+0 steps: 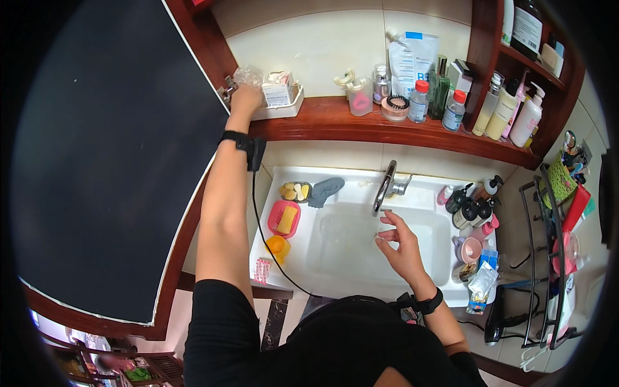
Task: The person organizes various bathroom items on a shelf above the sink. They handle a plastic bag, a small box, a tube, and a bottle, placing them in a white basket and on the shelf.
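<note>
My left hand (247, 98) reaches up to the left end of the wooden shelf, at the side of a white tray (284, 109). A crumpled clear plastic bag (250, 75) and a small white box (278, 93) are right beside it. Its fingers are largely hidden, so any grip cannot be made out. Over the white sink (335, 242), my right hand (401, 247) hovers below the chrome faucet (385, 187). Its thumb and forefinger are bent and apart, with nothing clearly between them.
Bottles, jars and a pouch line the shelf (322, 126). A pink soap dish (295, 232) and yellow cup (277, 246) sit on the sink's left rim; pump bottles (474, 209) crowd its right. A black rack (538, 258) stands at right. A cable (258, 219) hangs from my left wrist.
</note>
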### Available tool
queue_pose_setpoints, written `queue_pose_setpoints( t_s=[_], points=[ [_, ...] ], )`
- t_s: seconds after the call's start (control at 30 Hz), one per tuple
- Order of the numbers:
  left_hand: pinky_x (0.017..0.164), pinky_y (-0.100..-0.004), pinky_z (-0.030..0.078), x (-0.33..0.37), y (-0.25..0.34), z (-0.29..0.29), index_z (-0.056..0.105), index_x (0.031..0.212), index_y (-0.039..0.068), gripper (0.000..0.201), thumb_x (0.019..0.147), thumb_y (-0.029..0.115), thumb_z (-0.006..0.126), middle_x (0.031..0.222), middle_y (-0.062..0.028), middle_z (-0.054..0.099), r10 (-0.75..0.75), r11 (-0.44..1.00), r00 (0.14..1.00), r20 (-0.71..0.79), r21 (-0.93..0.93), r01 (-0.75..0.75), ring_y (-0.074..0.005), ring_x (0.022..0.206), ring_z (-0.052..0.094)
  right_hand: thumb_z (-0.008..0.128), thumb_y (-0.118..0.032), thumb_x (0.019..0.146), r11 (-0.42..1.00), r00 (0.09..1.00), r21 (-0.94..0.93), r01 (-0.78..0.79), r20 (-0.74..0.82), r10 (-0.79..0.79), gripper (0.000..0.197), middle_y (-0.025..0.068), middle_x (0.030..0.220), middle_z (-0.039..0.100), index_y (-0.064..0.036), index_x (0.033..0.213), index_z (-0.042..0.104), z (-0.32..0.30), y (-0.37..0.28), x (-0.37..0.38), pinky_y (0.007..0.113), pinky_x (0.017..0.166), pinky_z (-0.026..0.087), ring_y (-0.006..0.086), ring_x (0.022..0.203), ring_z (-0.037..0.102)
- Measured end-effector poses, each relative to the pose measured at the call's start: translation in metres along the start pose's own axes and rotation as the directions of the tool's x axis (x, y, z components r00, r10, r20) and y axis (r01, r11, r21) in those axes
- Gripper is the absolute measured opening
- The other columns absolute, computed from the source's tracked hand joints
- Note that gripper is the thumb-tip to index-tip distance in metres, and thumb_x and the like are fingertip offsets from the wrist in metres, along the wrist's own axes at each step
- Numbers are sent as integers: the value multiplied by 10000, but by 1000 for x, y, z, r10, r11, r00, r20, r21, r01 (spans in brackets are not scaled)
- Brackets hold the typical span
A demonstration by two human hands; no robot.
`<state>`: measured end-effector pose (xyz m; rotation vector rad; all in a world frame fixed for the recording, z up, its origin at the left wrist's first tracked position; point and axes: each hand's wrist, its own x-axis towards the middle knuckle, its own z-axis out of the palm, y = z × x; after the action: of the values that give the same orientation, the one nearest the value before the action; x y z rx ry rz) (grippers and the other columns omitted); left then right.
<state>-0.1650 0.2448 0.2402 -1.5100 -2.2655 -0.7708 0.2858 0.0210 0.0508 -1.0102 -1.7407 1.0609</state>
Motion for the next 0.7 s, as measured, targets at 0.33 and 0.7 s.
queue_pose_setpoints(
  t_s=[0.33,0.7],
  points=[
    [843,-470,564,-79,19,-12,621,1237,34,395,850,-43,623,1210,-191,610,362,931,867,-342,103,-349,-403,1009,637,743,-7,865,999,999,11,-36,-12,36,634,125,1270,676,-74,1445,497,-7,2,-7,293,798,564,190,967,710],
    [911,-487,526,-98,32,-7,634,1279,28,414,873,-30,581,1177,-214,674,437,897,758,-485,169,-409,-415,1017,650,748,35,783,985,980,18,173,-101,-171,579,81,1091,667,-50,1340,615,-62,-42,-6,297,829,528,160,897,660]
  ],
)
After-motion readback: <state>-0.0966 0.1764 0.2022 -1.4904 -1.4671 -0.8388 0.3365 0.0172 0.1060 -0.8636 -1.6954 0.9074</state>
